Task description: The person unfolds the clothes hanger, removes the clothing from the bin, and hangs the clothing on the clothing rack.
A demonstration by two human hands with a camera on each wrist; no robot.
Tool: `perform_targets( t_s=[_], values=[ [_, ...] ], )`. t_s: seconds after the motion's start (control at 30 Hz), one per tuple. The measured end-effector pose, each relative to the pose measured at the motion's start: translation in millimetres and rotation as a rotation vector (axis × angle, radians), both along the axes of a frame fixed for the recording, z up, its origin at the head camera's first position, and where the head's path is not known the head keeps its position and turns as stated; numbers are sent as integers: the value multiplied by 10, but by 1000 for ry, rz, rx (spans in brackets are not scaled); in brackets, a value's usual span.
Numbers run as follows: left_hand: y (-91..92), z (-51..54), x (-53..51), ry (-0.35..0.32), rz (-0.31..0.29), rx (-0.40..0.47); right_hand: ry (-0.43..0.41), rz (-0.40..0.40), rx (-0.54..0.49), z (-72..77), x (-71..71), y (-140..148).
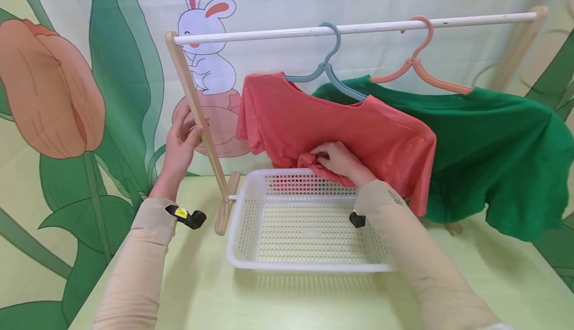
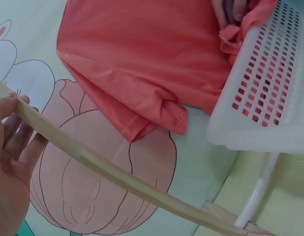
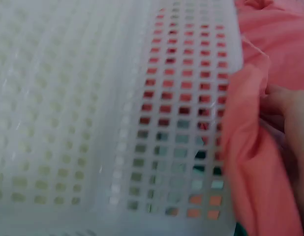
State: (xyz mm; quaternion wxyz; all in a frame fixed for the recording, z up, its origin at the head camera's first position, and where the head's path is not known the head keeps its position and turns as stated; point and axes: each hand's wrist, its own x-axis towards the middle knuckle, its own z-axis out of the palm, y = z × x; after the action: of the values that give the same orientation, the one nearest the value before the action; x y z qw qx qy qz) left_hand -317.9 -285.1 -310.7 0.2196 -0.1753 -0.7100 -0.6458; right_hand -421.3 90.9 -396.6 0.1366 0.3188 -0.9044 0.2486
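Observation:
A coral-red T-shirt [image 1: 287, 115] hangs on a blue hanger [image 1: 329, 66] from the white rail of a clothes rack. My right hand [image 1: 338, 159] grips a bunched fold at the lower part of this shirt, just above the back rim of a white plastic basket [image 1: 309, 266]. In the right wrist view the gathered fabric [image 3: 250, 142] lies against the basket's perforated wall, and the fingertips are partly hidden. On the left, my left hand [image 1: 181, 135] holds the rack's wooden post [image 2: 93, 157], thumb on one side and fingers behind.
A green T-shirt [image 1: 498, 140] hangs on a pink hanger [image 1: 421, 61] to the right, partly behind the red one. The white rail [image 1: 269, 35] runs across the top. A rack foot [image 1: 224, 215] stands on the pale table [image 1: 197, 280]. A printed cloth with a rabbit and tulips hangs behind.

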Motion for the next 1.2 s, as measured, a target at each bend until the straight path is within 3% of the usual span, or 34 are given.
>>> perform_targets(
  t_s=[0.17,0.33,0.47,0.6,0.77,0.9,1.0,1.2],
  values=[
    [2,-3,-6,-6,2,-3,-45,62,-10,-22,16,55],
    [-5,-15,-30,-7,-2,0,-39,74,-38,82,166,60],
    [-50,-68,-98,11,-7,11,-33,43,90,68,269,83],
    [-69,-98,-118,19,-1,14,2,-6,148,-21,265,115],
    [-15,-27,-21,-1,3,0,52,-64,32,115,232,182],
    [-24,-30,-24,7,-8,10,111,-108,-3,265,170,243],
    [-20,-31,-26,13,-14,17,75,-126,46,268,128,299],
    [-12,-27,-18,6,-10,7,-163,-52,202,170,81,384]
  ],
)
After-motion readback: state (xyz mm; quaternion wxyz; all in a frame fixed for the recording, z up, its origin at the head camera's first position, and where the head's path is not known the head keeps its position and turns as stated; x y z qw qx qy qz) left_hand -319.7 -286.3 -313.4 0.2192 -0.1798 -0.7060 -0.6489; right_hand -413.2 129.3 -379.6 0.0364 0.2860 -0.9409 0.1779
